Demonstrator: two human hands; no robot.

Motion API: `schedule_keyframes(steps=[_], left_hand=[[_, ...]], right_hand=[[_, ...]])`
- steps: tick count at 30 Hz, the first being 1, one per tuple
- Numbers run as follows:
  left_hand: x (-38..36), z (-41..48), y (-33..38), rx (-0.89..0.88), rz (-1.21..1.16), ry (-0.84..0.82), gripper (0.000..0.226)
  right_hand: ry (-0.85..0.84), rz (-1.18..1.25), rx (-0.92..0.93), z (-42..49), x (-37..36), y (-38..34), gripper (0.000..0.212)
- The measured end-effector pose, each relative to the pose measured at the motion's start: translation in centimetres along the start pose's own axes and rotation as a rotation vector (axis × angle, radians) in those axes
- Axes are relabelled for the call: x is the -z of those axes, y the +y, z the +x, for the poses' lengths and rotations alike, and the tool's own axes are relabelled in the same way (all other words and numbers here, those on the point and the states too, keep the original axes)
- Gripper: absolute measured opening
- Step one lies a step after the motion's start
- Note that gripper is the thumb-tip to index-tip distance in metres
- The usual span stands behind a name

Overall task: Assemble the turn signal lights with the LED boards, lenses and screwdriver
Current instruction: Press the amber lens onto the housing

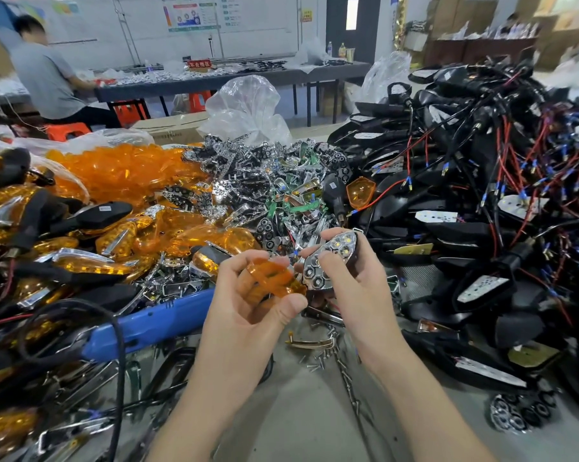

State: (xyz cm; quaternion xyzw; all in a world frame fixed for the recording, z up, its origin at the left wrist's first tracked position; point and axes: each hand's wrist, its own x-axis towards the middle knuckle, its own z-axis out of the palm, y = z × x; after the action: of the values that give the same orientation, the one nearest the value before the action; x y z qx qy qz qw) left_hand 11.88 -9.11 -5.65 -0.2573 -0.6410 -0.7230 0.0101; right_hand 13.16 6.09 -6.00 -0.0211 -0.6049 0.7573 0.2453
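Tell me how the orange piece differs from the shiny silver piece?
The see-through orange plastic lens is plain; the chrome-faced turn signal body has round light cups. The left hand holds the lens, the right hand the body. Both are held up close together.

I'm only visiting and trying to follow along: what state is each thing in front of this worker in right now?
Left hand: pinching the lens.
Lens: orange, not fitted on the lamp.
Right hand: gripping the lamp.
Lamp: uncovered, reflector cups showing.
Screwdriver: lying flat, untouched.
Screws: loose, scattered.
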Motion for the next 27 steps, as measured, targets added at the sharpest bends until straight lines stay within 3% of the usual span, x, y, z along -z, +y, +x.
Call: schedule_keyframes(steps=[22, 27], left_hand=[[-0.1, -0.5, -0.4, -0.157, 0.528, -0.009, 0.057], [-0.1, -0.5, -1.0, -0.173, 0.674, -0.025, 0.057]], right_hand=[[-0.152, -0.078, 0.067, -1.6, -0.1, -0.4, 0.016], [-0.159, -0.199, 0.04, -2.0, -0.2, -0.3, 0.023]])
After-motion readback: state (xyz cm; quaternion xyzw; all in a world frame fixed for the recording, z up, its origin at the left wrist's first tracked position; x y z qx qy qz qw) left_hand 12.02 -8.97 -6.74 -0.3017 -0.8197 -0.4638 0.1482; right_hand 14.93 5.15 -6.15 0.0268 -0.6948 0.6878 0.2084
